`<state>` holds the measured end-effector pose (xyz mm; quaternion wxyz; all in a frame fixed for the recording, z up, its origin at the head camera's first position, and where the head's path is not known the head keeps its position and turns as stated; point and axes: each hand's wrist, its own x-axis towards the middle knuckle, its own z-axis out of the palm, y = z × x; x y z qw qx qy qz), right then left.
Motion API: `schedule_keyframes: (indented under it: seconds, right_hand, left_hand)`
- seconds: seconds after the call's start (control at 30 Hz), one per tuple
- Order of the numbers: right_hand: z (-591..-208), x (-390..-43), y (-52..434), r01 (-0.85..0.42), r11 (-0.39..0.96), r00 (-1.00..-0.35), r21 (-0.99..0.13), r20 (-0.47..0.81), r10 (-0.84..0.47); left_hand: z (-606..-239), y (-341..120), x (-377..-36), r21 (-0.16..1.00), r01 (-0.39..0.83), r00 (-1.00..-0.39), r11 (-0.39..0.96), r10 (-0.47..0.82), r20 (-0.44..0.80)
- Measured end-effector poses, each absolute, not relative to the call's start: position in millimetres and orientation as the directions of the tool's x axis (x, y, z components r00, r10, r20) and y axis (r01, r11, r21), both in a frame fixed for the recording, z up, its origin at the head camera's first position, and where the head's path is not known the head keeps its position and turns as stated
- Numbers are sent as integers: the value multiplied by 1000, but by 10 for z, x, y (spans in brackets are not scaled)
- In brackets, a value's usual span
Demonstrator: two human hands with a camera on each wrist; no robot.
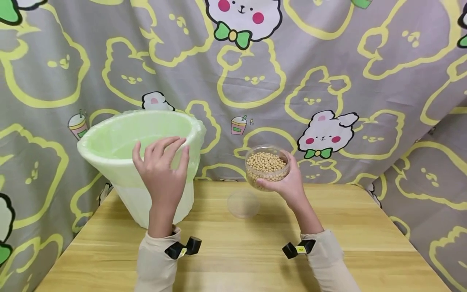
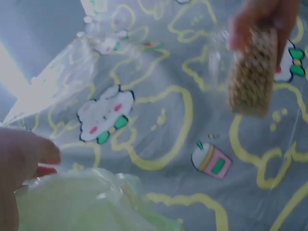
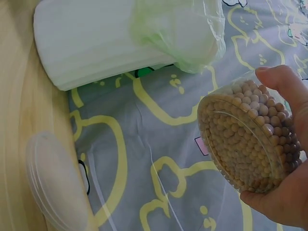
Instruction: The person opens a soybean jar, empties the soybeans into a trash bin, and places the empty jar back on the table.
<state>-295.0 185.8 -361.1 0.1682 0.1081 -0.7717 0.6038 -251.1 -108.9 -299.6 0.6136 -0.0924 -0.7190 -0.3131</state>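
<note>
My right hand [image 1: 288,182] grips a clear round plastic tub [image 1: 268,174] from its right side, held above the table. Small tan soybean-like beads [image 1: 265,161] partly fill the tub, whose open top faces up and toward me. In the right wrist view the tub's underside [image 3: 240,149] shows, with thumb and fingers around the wall. My left hand [image 1: 162,166] is raised in front of a white bin [image 1: 127,194] lined with a pale green bag [image 1: 113,140]. Its fingers are spread and slightly bent, with nothing held. Whether they touch the bin's rim cannot be told.
A clear round lid [image 1: 243,204] lies on the wooden table [image 1: 233,251] below the tub. Behind the table hangs a grey patterned curtain [image 1: 204,81], and the bin stands at the table's back left.
</note>
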Motion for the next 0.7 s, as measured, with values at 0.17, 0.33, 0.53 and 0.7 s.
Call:
schedule_keyframes:
  seconds: [0.17, 0.33, 0.53, 0.7]
  right_hand:
    - [-3600, -2901, 1841, -345, 252, -931, -904, 363, 30]
    - [-3436, -2902, 1798, -350, 257, -931, -901, 366, 14]
    - [-2897, -3009, 1648, -418, 299, -904, -858, 424, -46]
    - [-2410, -3154, 1419, -481, 384, -873, -788, 473, -121]
  left_hand:
    - [-3100, -1134, -2592, 329, 402, -235, 855, -251, 939]
    - [-3107, -1146, -2580, 333, 392, -238, 858, -255, 937]
    - [-3067, -1152, -2567, 324, 385, -242, 864, -244, 939]
    - [-3056, -1171, -2567, 322, 373, -247, 870, -241, 938]
